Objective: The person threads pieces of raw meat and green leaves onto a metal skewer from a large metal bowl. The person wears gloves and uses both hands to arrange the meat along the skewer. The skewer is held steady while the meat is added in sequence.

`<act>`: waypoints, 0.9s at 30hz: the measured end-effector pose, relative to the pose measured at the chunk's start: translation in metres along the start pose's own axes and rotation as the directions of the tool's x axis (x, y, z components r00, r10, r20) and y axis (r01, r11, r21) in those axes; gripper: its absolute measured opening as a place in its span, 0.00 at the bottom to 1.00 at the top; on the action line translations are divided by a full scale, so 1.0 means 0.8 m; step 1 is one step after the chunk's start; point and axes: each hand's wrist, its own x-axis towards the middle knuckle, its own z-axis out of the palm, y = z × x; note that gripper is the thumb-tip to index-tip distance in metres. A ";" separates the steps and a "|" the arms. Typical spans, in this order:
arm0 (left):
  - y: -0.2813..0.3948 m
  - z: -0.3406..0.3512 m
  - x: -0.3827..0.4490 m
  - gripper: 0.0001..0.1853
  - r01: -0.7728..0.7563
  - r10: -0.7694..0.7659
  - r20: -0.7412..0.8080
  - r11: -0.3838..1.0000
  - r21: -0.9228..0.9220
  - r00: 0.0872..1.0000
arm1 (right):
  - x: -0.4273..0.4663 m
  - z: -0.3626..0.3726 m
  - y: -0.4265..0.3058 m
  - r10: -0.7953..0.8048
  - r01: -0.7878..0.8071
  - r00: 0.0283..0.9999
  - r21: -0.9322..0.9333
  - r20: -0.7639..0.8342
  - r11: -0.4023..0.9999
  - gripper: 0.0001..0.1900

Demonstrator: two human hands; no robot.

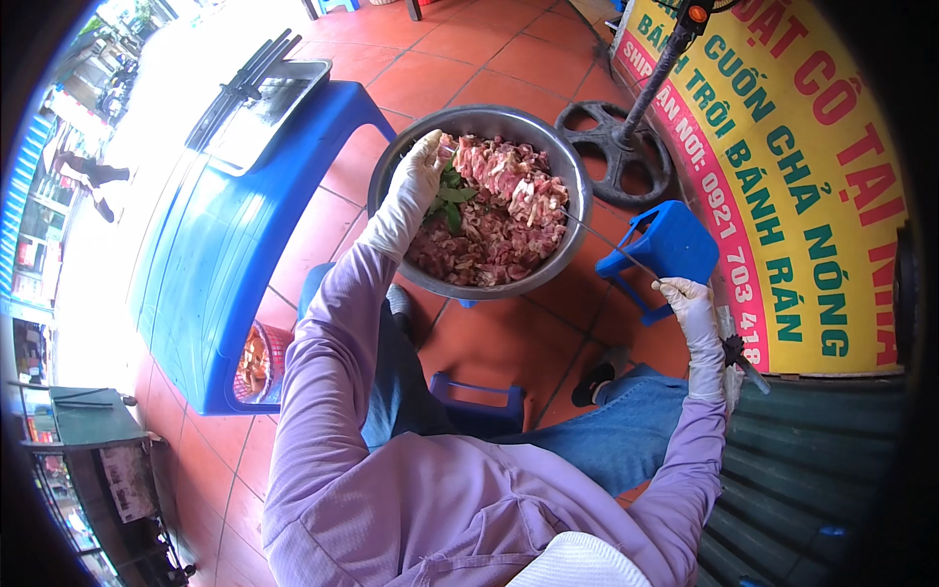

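A long metal skewer (610,243) slants over a wide steel basin (380,178). Packed along it is a thick row of raw meat slices (495,169). My left hand (419,163), in a white glove, pinches meat at the skewer's far tip; its fingertips are partly hidden. At the near end my right hand (686,299), also gloved, grips the bare rod, and a dark toothed wheel (733,350) sits on the rod past the wrist. Loose sliced meat (477,260) fills the basin beneath, with green leaves (452,202) on its left side.
A blue plastic table (220,242) stands on the left, bearing a metal tray (271,110) with several dark skewers (242,84). Below it is a pink basket (275,352). Right of the basin are a blue stool (671,242), a black wheel-shaped stand base (616,165) and a yellow sign (814,220).
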 end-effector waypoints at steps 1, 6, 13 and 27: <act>0.001 0.001 0.000 0.15 -0.001 0.001 0.043 1.000 0.002 0.999 | 0.000 0.000 0.001 -0.007 0.007 1.000 0.012 -0.003 1.000 0.10; 0.003 -0.010 0.004 0.20 -0.047 0.038 0.107 0.996 0.080 0.994 | 0.002 0.002 -0.003 -0.022 0.022 1.000 0.011 -0.003 1.000 0.09; 0.008 0.026 -0.008 0.20 -0.178 0.168 0.068 0.964 0.198 0.983 | -0.001 -0.001 -0.003 -0.029 0.029 1.000 -0.011 -0.007 1.000 0.10; 0.012 0.063 -0.028 0.22 -0.518 0.629 0.271 0.248 0.818 0.729 | 0.007 0.007 -0.005 -0.100 0.099 0.995 -0.096 -0.006 0.990 0.09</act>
